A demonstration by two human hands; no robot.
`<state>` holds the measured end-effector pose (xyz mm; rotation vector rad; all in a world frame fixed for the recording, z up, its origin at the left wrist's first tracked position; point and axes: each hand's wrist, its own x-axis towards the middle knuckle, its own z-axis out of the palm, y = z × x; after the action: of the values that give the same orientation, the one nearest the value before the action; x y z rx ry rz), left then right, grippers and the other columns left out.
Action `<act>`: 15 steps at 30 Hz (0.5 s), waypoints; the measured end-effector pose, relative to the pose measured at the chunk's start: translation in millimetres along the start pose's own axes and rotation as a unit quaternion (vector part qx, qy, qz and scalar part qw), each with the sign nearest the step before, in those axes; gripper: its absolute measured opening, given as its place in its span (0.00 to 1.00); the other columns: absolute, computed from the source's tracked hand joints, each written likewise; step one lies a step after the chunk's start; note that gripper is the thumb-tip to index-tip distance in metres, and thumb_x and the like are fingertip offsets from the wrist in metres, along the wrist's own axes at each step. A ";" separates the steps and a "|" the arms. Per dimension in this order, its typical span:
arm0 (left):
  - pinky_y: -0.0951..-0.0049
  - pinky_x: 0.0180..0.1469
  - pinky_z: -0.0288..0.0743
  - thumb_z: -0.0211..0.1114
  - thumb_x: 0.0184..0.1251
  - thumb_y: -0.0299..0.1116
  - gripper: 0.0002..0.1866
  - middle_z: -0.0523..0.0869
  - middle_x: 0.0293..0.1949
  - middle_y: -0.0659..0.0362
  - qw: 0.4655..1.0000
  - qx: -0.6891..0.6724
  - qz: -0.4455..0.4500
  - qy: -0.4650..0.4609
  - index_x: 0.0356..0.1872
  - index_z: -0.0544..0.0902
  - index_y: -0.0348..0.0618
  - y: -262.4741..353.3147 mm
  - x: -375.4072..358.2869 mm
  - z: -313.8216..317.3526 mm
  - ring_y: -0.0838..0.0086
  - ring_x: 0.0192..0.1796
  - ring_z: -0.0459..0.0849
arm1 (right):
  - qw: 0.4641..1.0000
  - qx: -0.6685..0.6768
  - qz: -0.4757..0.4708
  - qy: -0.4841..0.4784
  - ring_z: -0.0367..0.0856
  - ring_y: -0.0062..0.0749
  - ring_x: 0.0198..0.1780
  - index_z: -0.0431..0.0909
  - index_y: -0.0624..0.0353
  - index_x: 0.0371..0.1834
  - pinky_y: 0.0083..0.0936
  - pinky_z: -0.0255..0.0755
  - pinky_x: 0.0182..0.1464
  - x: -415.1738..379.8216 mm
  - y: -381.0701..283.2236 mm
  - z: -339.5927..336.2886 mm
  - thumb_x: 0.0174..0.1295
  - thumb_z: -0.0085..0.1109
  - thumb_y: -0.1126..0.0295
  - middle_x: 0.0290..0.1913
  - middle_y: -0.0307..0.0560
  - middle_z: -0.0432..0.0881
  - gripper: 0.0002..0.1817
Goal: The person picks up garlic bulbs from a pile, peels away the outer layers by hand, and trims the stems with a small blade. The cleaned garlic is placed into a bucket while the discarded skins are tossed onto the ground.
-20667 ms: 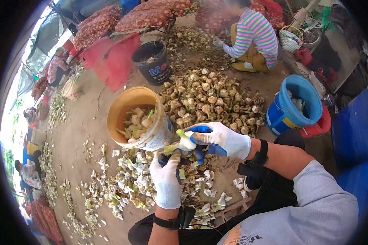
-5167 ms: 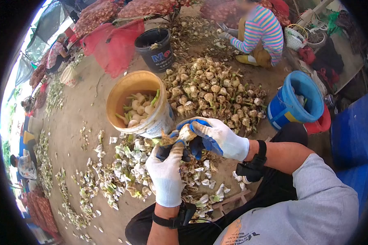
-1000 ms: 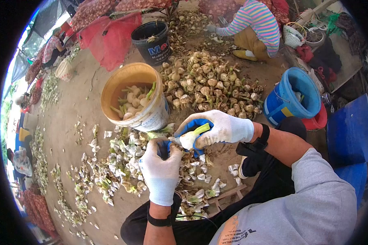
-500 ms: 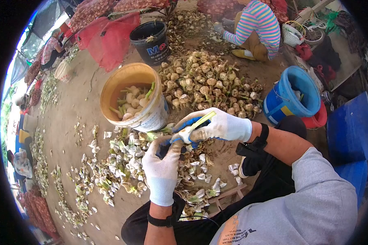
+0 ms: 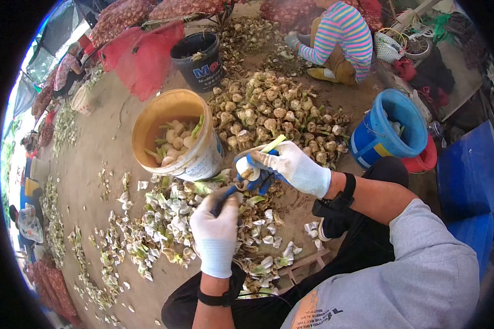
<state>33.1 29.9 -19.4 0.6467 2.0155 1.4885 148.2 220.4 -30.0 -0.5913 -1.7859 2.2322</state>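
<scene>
My right hand [image 5: 299,169], in a white glove with blue fingers, is closed around a garlic bulb [image 5: 248,169]. The bulb's pale green stem [image 5: 273,143] sticks up past the fingers. Just below and left of the bulb is my gloved left hand [image 5: 217,222], its thumb and fingers pressed together; what lies between them is blurred and too small to name. A cream bucket [image 5: 175,104] holding peeled bulbs stands beyond my hands, next to a pile of unpeeled garlic [image 5: 274,109]. Loose husks [image 5: 170,219] cover the ground below the bucket.
A black bucket [image 5: 197,66] stands behind the cream one. To the right are a blue bucket [image 5: 389,131], a red basin [image 5: 422,160] and a blue container [image 5: 469,170]. A person in a striped top [image 5: 340,35] crouches beyond the pile; another person [image 5: 68,71] sits far left.
My hands were together at the bulb; now the left has drawn slightly down and away. The right has turned the bulb, showing its round white end. The view has shifted slightly.
</scene>
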 end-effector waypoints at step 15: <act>0.74 0.35 0.77 0.73 0.72 0.36 0.16 0.88 0.26 0.58 0.998 0.067 -0.004 -0.010 0.44 0.90 0.28 8.2 -3.6 11.3 0.83 0.30 0.80 | 0.939 -0.242 -0.235 0.062 0.94 0.42 0.47 0.84 0.65 0.64 0.31 0.85 0.51 -16.0 22.5 23.9 0.75 0.66 0.64 0.50 0.60 0.91 0.20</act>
<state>43.8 37.7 -13.7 0.7046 2.1122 1.3459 153.7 187.6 -44.8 -0.3241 -2.1427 1.4215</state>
